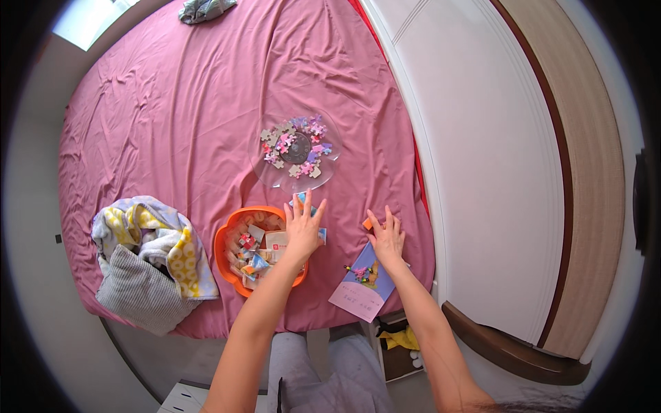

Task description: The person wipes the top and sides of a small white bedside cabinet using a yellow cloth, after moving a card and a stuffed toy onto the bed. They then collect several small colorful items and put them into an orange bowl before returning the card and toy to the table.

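My left hand [303, 226] reaches over the right rim of an orange scalloped bowl [219, 249], its fingers spread. A light-blue printed piece [322, 236] shows from under that hand, partly hidden. Small wrapped packets [255, 265] fill the bowl. To the right, my right hand [388, 242] rests over the top of a purple and pink card [357, 300], fingers apart. Beside its fingertips is a small orange item [368, 224]. Small colourful figures [365, 274] show on the card; I cannot tell whether they are printed or loose.
Beyond my hands, a clear round dish [268, 177] holds several puzzle pieces [313, 157]. A yellow-patterned blanket [182, 251] and a grey ribbed cushion [141, 289] lie at the left of the pink-sheeted bed [172, 124]. A white panel [482, 158] borders its right side.
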`<state>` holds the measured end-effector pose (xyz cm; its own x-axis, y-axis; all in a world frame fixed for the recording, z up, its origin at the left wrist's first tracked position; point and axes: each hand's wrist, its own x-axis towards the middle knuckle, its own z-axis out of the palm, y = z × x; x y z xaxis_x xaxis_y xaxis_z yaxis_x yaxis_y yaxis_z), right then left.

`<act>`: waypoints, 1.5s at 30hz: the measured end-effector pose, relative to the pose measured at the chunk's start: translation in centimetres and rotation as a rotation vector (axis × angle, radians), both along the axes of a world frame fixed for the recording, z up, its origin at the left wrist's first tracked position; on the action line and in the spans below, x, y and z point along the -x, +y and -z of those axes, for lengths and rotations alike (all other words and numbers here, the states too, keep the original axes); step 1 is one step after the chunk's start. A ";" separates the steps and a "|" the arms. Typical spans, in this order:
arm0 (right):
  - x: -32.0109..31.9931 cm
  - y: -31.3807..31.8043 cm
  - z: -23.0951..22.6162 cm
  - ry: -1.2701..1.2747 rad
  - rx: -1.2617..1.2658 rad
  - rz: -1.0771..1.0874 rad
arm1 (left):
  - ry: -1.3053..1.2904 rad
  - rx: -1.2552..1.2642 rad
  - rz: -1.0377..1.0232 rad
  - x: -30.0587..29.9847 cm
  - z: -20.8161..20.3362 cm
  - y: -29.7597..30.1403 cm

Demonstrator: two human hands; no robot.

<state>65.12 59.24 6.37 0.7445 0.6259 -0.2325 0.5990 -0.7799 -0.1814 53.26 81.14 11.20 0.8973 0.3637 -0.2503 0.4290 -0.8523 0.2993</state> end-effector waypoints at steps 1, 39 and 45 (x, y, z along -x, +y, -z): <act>-0.1 -0.5 0.7 -0.062 -0.009 -0.076 | 0.039 -0.073 0.018 -0.3 1.3 -0.1; -0.7 19.9 3.2 1.107 -1.041 0.788 | -0.552 0.439 -0.966 20.6 -1.9 3.5; 4.4 14.4 -1.6 1.228 -1.004 0.522 | -0.423 0.347 -0.774 24.1 1.1 5.6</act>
